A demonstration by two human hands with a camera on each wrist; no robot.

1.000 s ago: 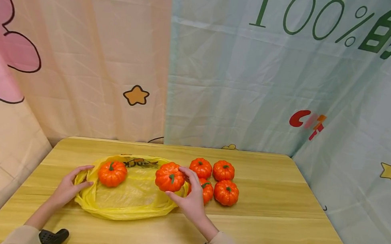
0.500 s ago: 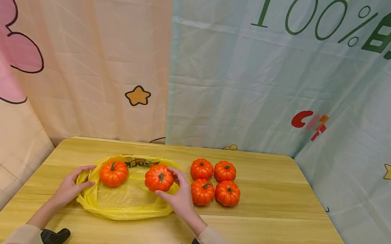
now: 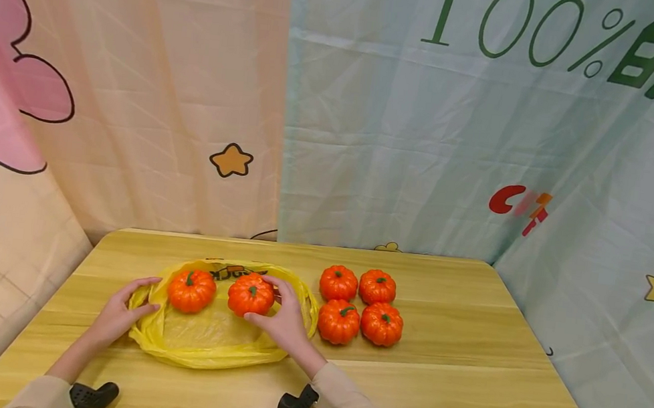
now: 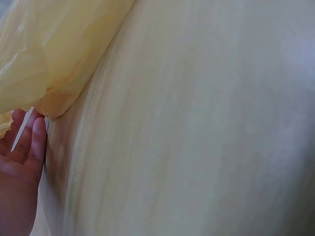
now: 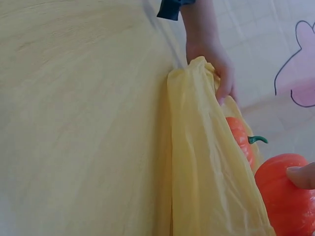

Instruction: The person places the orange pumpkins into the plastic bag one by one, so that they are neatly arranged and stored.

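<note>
A yellow plastic bag (image 3: pixel 207 356) lies spread on the table with its mouth facing up. My left hand (image 3: pixel 114 314) grips the bag's left rim, thumb on the inside; the left wrist view shows the fingers (image 4: pixel 37 142) beneath the plastic. Inside the bag, at its left, sits one small orange pumpkin (image 3: pixel 191 291) with a green stem. My right hand (image 3: pixel 287 321) holds a second orange pumpkin (image 3: pixel 250 295) between thumb and fingers, over the bag's opening. In the right wrist view that held pumpkin (image 5: pixel 283 196) shows beside the bag's edge, the thumb on it.
Right of the bag, several more orange pumpkins (image 3: pixel 339 322) stand grouped in two rows on the wooden table (image 3: pixel 454 360). Printed fabric curtains (image 3: pixel 371 135) hang behind the table and at both sides. A black device (image 3: pixel 297 402) is strapped on each wrist.
My right hand has carried its pumpkin leftward, from the bag's right rim to farther over the opening. The left hand keeps its grip on the bag's left rim.
</note>
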